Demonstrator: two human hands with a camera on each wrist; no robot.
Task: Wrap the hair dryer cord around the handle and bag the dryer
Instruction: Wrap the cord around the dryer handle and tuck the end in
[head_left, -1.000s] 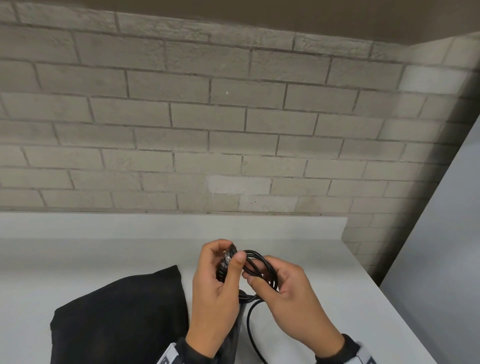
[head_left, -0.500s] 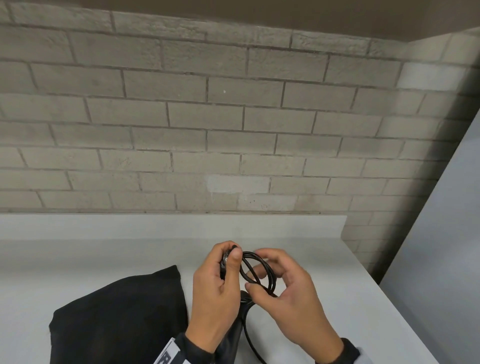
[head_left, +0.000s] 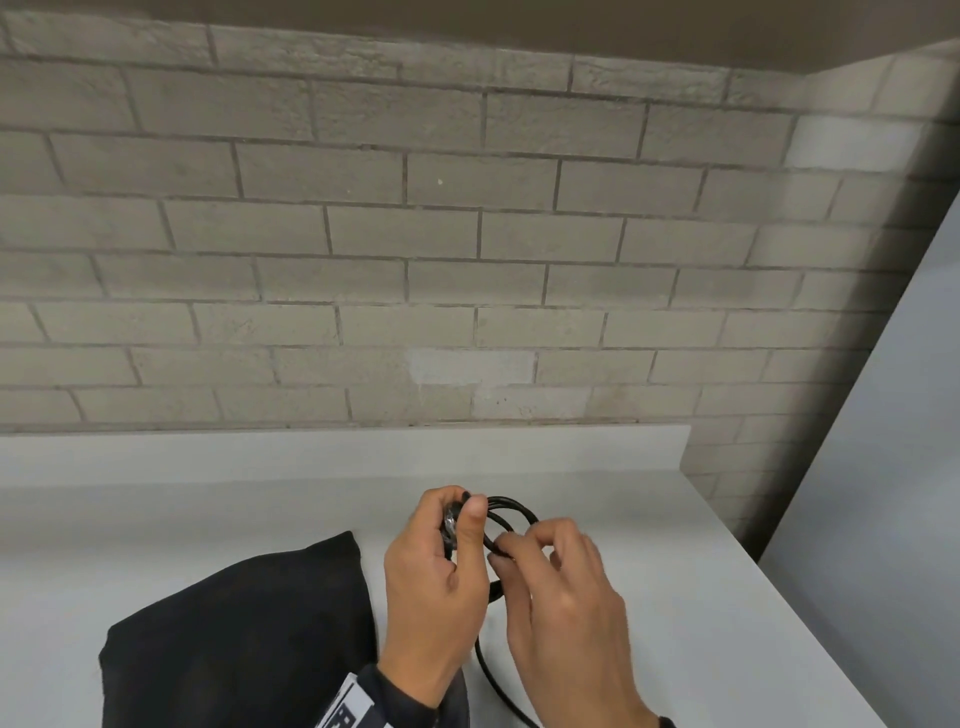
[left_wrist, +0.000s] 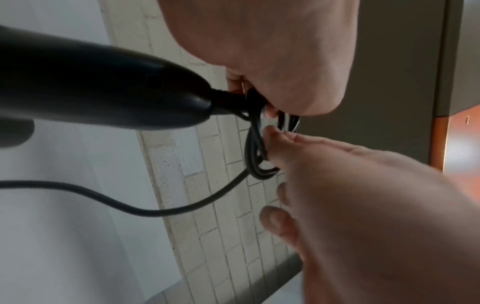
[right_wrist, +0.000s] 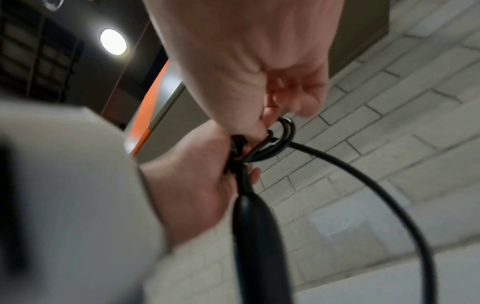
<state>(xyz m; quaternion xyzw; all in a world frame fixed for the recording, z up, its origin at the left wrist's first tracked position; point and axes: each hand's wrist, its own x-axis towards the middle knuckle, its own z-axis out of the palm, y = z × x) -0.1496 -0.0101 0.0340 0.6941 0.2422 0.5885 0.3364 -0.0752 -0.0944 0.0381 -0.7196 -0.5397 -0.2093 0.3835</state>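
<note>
While the left hand (head_left: 441, 587) grips the small bundle of cord coils at the butt of the hair dryer handle (left_wrist: 98, 90), thumb clamped over the top, the right hand (head_left: 561, 597) pinches one loop of the cord (head_left: 511, 512) between thumb and fingertips. Judgement: the left acts as anchor so the finished turns don't spring open; the right feeds and tightens the next turn. Wrapping looks partway done: a few loops are bunched at the handle end, but a long free tail of cord runs down past the right wrist toward the near edge of the bench (head_left: 701, 597) and out of frame. Plug not seen. The coils appear gathered just past the handle tip rather than round the shaft; cannot tell for sure, fingers cover it.

The dryer is held up over the bench, near its right half, handle end pointing away from the person; the dryer body is hidden under the left forearm in the head view.

The black bag (head_left: 234, 634) lies flat on the bench, left of the hands, near the front edge, mouth not visible. A brick wall (head_left: 467, 234) stands behind the bench's back edge. Nothing lies between hands and bag. Main snag risk: the loose tail dragging or slipping off the coils.
</note>
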